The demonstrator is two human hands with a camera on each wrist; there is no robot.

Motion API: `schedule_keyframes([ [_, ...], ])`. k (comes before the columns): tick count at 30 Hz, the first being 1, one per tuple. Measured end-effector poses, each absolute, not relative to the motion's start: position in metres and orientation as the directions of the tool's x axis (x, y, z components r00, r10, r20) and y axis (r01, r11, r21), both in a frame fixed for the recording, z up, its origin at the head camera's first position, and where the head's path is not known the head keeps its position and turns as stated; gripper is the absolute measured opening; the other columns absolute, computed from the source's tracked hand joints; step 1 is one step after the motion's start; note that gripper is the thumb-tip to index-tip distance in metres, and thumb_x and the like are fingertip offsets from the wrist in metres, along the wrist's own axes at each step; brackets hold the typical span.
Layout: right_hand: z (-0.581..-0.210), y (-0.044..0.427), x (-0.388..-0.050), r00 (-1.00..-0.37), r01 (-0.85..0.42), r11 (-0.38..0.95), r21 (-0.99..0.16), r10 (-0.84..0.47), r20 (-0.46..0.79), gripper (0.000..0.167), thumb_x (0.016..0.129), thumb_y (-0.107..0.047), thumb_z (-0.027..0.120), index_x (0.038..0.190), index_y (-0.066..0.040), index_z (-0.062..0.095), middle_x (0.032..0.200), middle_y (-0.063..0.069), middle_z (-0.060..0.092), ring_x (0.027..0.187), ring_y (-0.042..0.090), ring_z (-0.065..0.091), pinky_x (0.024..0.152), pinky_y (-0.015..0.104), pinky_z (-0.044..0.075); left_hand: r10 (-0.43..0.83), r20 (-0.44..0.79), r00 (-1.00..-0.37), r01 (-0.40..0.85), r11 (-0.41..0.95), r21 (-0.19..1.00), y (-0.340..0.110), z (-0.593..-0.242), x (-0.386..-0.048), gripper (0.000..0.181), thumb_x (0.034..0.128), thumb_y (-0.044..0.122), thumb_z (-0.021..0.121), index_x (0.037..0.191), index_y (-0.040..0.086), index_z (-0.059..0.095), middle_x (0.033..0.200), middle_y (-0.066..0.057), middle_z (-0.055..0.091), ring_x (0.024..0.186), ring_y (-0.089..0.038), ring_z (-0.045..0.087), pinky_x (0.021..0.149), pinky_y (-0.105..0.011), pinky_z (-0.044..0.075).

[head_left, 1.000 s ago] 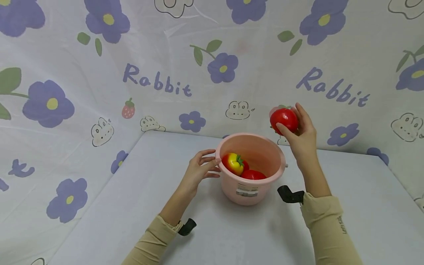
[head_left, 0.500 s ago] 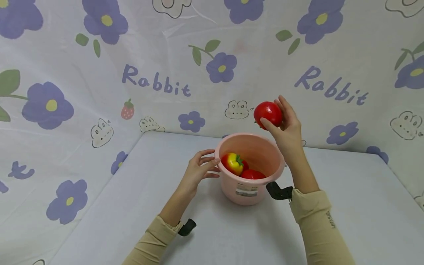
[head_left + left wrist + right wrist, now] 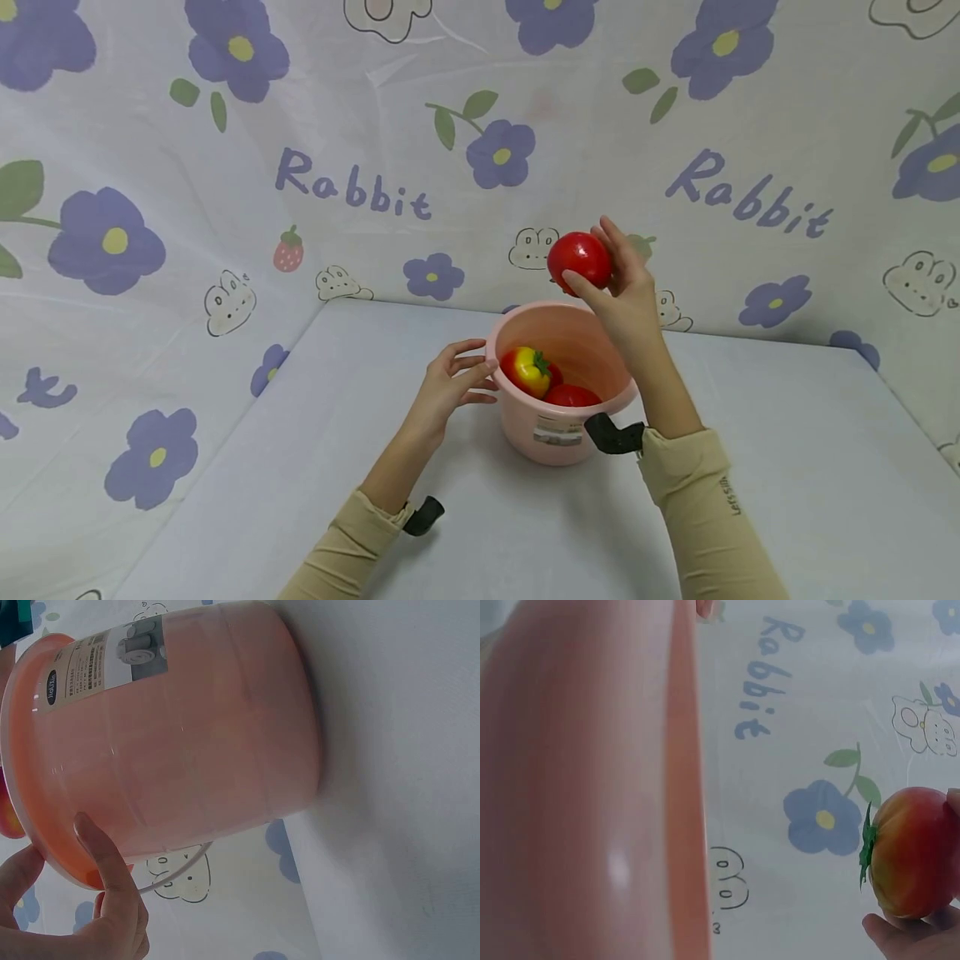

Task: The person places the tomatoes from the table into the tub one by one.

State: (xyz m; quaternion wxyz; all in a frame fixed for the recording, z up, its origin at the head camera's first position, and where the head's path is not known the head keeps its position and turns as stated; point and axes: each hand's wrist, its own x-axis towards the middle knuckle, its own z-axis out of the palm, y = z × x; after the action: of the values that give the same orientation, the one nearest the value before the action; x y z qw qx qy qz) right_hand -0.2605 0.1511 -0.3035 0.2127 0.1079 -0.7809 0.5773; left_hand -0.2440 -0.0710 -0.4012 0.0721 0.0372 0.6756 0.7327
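Note:
My left hand (image 3: 447, 390) grips the left rim of a pink plastic bucket (image 3: 517, 427), thumb at the rim and fingers along the outside, as the left wrist view shows. In my right hand (image 3: 628, 302) a red tomato (image 3: 579, 260) is held between thumb and fingers, above the bucket's back rim and apart from it. Its green leafy calyx (image 3: 868, 844) faces downward, toward the bucket, in the right wrist view. Inside the bucket lie a yellow-and-red tomato (image 3: 531, 372) with a green calyx and a red one (image 3: 572, 396); another red piece is partly hidden behind them.
The bucket stands upright on a white-covered table (image 3: 480, 533). Behind it hangs a white cloth (image 3: 360, 250) printed with purple flowers and rabbits. A thin bucket handle (image 3: 176, 874) hangs at the bucket's far side. Black wrist cameras (image 3: 613, 434) sit on both forearms.
My right hand has carried the tomato leftward, from right of the bucket to above its back rim. The left hand and the bucket have stayed in place.

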Motion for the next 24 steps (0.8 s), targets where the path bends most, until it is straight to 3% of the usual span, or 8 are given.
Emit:
schedule_keyframes([
  [12,-0.308,0.148,-0.257,-0.918,-0.395,0.327,-0.859,-0.103,0.383,0.078,0.089,-0.018,0.071,0.153,-0.029,0.029,0.155,0.002,0.041,0.142,0.026,0.042,0.107,0.046,0.046,0.155,-0.043,-0.987,-0.054,-0.066,0.996,-0.073,-0.401,-0.244,0.048,0.0923,0.024,0.067,0.135,0.013,0.050,0.129,-0.016,0.061,0.083,-0.016,0.072,0.081,-0.036,0.062],
  [19,-0.314,0.152,-0.258,-0.901,-0.433,0.360,-0.826,-0.131,0.415,0.070,0.093,-0.023,0.065,0.153,-0.026,0.029,0.155,0.003,0.041,0.145,0.022,0.038,0.119,0.046,0.033,0.150,-0.050,-0.988,-0.058,-0.052,0.997,-0.075,-0.403,-0.244,0.050,0.0920,0.025,0.067,0.137,0.015,0.049,0.129,-0.015,0.062,0.084,-0.015,0.072,0.085,-0.041,0.060],
  [24,-0.317,0.156,-0.259,-0.902,-0.430,0.366,-0.826,-0.131,0.412,0.069,0.094,-0.022,0.063,0.154,-0.025,0.028,0.156,0.005,0.040,0.145,0.024,0.037,0.120,0.049,0.031,0.146,-0.046,-0.988,-0.053,-0.041,0.998,-0.076,-0.403,-0.244,0.049,0.0921,0.025,0.067,0.137,0.014,0.049,0.128,-0.015,0.062,0.084,-0.016,0.073,0.085,-0.041,0.061],
])
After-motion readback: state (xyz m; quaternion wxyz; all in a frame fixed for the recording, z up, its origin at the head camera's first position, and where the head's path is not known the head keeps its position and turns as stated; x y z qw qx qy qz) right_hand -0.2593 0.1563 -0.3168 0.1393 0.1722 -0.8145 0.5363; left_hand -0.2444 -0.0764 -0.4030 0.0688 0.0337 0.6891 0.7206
